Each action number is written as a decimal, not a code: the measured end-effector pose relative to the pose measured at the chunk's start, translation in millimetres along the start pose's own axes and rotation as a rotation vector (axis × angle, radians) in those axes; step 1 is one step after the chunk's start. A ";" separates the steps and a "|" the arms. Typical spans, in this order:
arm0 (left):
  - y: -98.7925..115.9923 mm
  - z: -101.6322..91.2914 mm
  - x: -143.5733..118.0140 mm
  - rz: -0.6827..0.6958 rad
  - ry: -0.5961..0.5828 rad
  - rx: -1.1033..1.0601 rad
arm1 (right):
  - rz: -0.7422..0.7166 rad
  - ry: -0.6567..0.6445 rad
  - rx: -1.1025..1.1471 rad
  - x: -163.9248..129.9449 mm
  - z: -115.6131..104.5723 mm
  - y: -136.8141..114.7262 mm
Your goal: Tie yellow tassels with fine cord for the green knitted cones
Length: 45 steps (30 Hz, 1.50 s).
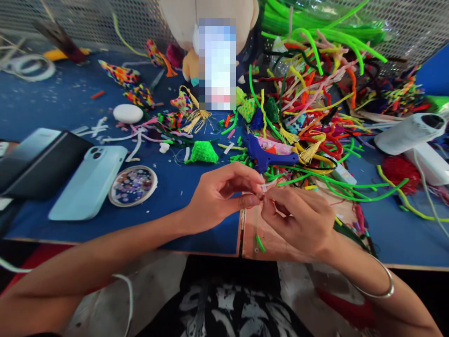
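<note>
Both hands meet over the front of the table, with fingertips almost touching. My left hand [229,189] pinches a tiny item between thumb and fingers, too small to name. Against it, the fingers of my right hand [298,215] are also closed, and what they hold is hidden. A small whitish bit shows at the left fingertips. Just beyond the hands lies a blue glue gun [268,154], its handle pointing right. Left of it sits a bright green fuzzy piece [203,152]. A round dish of beads [133,186] is to the left of my left hand.
A light blue phone [89,182] and a dark folded case [49,161] lie on the left. Tangled colourful pipe cleaners [315,103] fill the back right. At the right are a white hair-dryer-like device [409,133] and red yarn [400,174]. A white egg-shaped object [128,113] sits left of centre.
</note>
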<state>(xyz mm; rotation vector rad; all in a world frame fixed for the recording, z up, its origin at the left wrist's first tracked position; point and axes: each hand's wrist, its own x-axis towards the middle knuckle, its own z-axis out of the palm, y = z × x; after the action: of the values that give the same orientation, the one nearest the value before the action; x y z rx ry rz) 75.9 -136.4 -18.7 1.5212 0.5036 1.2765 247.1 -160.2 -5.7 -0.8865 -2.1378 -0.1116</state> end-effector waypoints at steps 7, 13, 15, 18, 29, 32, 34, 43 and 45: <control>0.5 0.5 -0.3 0.011 -0.002 0.022 | -0.014 -0.021 0.018 0.5 0.0 0.1; -0.5 0.1 -0.4 0.030 0.001 0.042 | -0.026 -0.037 0.024 -0.3 -0.2 1.2; -0.7 -0.2 -0.7 0.032 -0.008 0.050 | -0.027 -0.040 0.021 -0.1 -0.5 1.5; -0.9 -1.0 -1.0 0.031 -0.017 0.073 | -0.029 -0.038 0.029 0.3 -0.8 1.8; 0.1 0.0 -1.4 0.027 0.008 0.088 | 0.003 -0.044 0.044 0.8 -1.0 0.8; 1.0 -0.1 -1.3 0.022 0.007 0.113 | 0.013 -0.043 0.033 3.5 -2.4 -0.5; 1.4 -0.3 -1.2 0.022 0.009 0.129 | 0.018 -0.044 0.023 5.3 -3.2 -1.0; 1.6 -0.4 -1.5 0.034 0.028 0.197 | 0.024 -0.038 -0.003 7.5 -4.2 -0.6; 1.9 -0.4 -1.4 0.045 0.033 0.216 | 0.022 -0.034 0.003 7.6 -4.4 -0.6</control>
<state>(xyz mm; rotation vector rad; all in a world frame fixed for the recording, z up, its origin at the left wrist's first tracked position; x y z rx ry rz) 74.5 -138.1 -17.7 1.7006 0.6486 1.3166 246.3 -158.0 2.8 -0.9156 -2.1591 -0.0829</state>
